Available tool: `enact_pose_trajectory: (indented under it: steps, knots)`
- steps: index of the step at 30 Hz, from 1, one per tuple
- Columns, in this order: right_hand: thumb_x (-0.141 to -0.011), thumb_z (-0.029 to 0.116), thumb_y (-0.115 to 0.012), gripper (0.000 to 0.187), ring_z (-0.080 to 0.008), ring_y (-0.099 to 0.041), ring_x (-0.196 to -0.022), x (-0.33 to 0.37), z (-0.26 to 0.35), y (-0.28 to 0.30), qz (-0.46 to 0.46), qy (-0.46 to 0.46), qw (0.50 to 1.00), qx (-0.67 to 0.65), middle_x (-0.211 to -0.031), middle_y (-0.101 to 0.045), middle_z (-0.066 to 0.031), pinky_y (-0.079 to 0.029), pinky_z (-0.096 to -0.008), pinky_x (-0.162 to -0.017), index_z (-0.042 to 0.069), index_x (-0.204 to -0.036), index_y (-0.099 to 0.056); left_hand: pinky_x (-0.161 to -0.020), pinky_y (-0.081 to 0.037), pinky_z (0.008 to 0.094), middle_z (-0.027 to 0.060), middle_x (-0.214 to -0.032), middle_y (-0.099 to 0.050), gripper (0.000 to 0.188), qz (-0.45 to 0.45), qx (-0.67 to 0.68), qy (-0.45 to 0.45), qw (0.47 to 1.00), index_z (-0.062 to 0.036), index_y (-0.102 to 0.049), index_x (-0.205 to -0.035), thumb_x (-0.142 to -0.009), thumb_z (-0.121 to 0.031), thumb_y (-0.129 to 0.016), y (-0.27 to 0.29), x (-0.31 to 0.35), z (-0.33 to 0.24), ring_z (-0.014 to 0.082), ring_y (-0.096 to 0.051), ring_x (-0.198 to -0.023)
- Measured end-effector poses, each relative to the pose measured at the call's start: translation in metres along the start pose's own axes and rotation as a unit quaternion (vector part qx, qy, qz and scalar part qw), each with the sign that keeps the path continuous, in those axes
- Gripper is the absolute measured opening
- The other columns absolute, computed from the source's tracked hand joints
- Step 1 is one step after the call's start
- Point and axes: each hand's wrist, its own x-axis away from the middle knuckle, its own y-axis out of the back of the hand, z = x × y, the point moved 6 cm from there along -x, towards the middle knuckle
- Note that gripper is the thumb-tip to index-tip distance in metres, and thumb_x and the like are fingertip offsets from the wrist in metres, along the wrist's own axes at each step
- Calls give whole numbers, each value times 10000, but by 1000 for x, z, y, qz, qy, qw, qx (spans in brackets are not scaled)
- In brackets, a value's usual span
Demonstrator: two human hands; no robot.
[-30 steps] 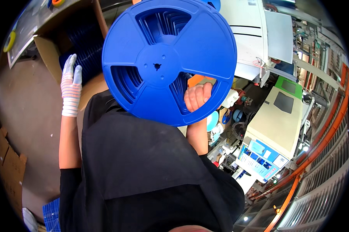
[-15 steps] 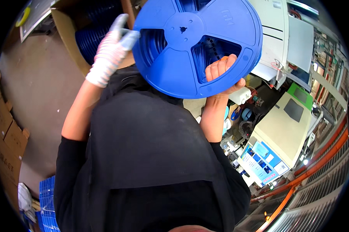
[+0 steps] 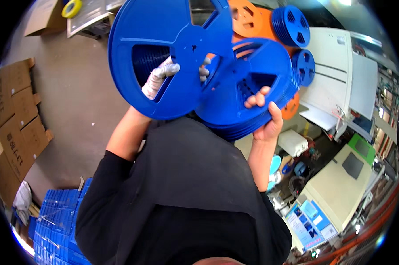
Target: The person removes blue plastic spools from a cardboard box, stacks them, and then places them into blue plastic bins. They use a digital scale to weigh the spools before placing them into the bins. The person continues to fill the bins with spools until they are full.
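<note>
In the head view, before the black-clothed torso [image 3: 199, 168], the white-gloved left hand [image 3: 157, 81] seems to pinch a spoke of a round blue plastic reel [image 3: 181, 46] through its windows, a natural handhold; the bare right hand [image 3: 268, 126] clamps the rim of a thick blue plastic reel stack [image 3: 228, 98], fingers curled inside, thumb outside, probably to hold layers together. Both flat faces look cameraward, the stack's axle line slanting back toward lower right.
</note>
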Motion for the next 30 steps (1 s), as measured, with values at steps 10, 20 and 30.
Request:
enact_pose_trajectory:
  steps: [10,20,30]
  knots:
    - [-910,287,-607,373,-136,-450,-709,13,10,17,30,30,998,-51,-785,-457,-21,-393,-305,-690,27,-1140,-470,-973,-507,438,188,-1382,-468,907,85,285,32,954,-44,-311,-1465,-761,-447,-714,-3,16,5,296,-588,-1128]
    - [-872,289,-638,387,-124,-474,-616,21,12,4,43,48,998,-13,-722,-468,-8,-407,-291,-618,33,-1113,-476,-1006,-482,447,155,-1347,-486,819,131,368,45,920,-18,-316,-1441,-797,-354,-695,1,6,-1,335,-551,-1195]
    - [-827,249,-694,377,-98,-469,-551,31,9,-2,70,62,995,-18,-667,-456,6,-395,-266,-576,56,-1041,-450,-1046,-445,425,190,-1347,-503,846,177,394,8,902,-20,-261,-1472,-835,-420,-648,7,-2,-13,338,-523,-1234]
